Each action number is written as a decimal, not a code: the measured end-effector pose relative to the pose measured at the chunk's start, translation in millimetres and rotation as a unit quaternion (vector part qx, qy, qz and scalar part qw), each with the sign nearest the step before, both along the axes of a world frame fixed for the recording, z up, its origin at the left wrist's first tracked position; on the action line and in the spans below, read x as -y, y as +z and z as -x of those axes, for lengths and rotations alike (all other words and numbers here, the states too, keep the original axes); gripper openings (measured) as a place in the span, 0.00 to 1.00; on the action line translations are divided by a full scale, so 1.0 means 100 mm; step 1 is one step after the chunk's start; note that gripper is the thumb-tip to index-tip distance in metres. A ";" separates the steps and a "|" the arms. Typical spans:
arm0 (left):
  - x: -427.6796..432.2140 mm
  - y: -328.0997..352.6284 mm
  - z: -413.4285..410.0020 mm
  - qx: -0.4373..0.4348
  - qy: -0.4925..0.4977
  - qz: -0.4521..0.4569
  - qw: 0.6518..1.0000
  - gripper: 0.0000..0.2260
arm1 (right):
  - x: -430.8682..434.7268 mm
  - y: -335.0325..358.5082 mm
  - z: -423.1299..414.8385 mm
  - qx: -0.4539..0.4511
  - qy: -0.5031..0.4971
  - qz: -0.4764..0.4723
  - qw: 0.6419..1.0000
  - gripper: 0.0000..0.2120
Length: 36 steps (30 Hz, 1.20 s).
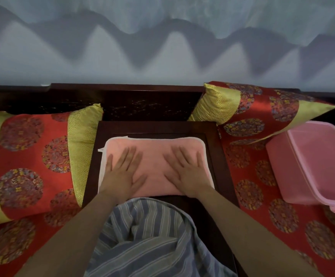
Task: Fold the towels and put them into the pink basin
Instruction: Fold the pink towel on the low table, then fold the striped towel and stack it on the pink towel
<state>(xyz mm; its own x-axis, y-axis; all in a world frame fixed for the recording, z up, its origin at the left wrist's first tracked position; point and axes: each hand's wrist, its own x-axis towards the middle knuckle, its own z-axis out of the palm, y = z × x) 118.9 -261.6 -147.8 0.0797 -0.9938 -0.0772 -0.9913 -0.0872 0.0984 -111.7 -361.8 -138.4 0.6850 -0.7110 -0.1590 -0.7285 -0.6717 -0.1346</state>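
Note:
A pink towel (152,154) with a white border lies folded flat on a small dark wooden table (158,127) in front of me. My left hand (120,172) rests flat on the towel's left half, fingers straight and spread. My right hand (186,170) rests flat on its right half in the same way. The pink basin (310,164) stands to the right on the red patterned cushion, tilted a little, with nothing visible inside.
A red and gold pillow (36,160) lies left of the table and another (258,108) leans at the back right, beside the basin. A dark wooden backrest (122,100) runs behind. My striped shirt (148,236) covers the table's near edge.

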 end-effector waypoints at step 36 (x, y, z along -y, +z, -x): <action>-1.06 2.09 0.53 -0.573 0.051 -0.280 0.769 0.15 | -1.00 1.91 0.33 0.190 -0.042 -0.058 0.979 0.12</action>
